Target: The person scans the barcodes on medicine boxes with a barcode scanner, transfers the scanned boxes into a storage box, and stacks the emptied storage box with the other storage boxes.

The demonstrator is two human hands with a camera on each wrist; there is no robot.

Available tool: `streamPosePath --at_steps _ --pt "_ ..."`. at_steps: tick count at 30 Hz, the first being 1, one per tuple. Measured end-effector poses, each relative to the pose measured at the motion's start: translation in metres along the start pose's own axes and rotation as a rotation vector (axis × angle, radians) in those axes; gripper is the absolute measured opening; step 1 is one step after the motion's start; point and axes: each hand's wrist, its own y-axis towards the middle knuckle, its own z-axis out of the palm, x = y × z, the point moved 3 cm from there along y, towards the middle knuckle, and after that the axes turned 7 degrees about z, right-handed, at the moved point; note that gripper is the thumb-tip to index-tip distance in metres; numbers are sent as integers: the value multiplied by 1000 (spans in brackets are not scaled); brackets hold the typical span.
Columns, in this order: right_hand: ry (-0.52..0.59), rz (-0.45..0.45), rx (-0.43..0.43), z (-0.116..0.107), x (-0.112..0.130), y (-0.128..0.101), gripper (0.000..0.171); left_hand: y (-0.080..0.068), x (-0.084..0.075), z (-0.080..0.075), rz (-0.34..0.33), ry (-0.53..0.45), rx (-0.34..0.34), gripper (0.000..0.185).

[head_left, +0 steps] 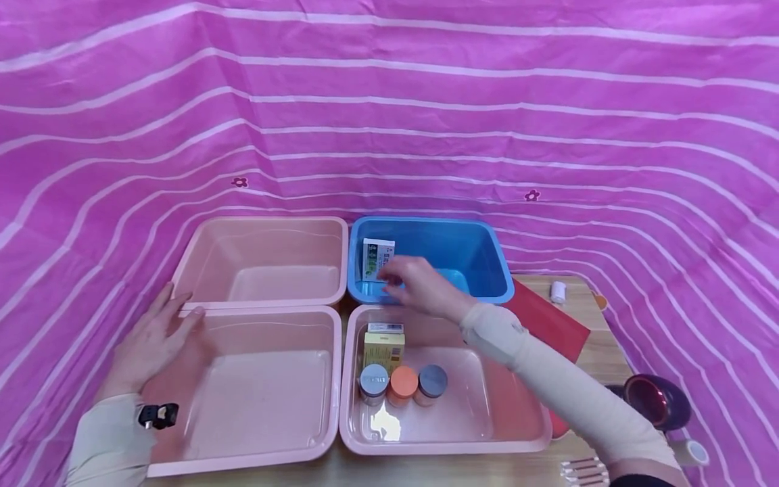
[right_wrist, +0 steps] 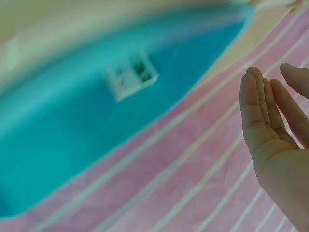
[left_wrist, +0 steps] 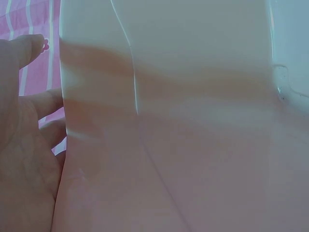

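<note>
A white and green box point(head_left: 376, 258) leans against the left wall inside the blue bin point(head_left: 481, 251); it appears blurred in the right wrist view as the box point(right_wrist: 131, 76) in the blue bin point(right_wrist: 58, 145). My right hand point(head_left: 414, 284) hovers over the bin's near rim, just right of the box, with fingers straight and empty point(right_wrist: 270, 121). My left hand point(head_left: 152, 338) rests flat on the left rim of the near left pink bin point(head_left: 268, 392), fingers spread point(left_wrist: 24, 135) against the bin's wall point(left_wrist: 169, 121).
The near right pink bin point(head_left: 487, 412) holds a yellow box point(head_left: 383, 348) and three capped jars point(head_left: 402, 384). The far left pink bin point(head_left: 262, 260) has nothing in it. A red sheet point(head_left: 548, 321), a small white bottle point(head_left: 557, 291), a dark bowl point(head_left: 657, 400) and tape point(head_left: 694, 452) lie on the right.
</note>
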Motion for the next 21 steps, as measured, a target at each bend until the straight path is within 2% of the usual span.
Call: streamPosePath --at_steps 3,7,10,15,21 --pt "29 -30 43 15 2 -25 23 0 1 0 2 -8 -4 66" --pt "68 -7 127 36 -4 -47 25 -1 2 1 4 -16 -11 66" --pt "69 20 157 48 -10 -57 28 -1 2 1 7 -17 -15 65" --pt "11 62 148 60 -18 -66 30 -1 2 2 8 -15 -15 65" --pt "-99 84 107 68 -23 -72 24 1 2 2 -3 -5 -5 66"
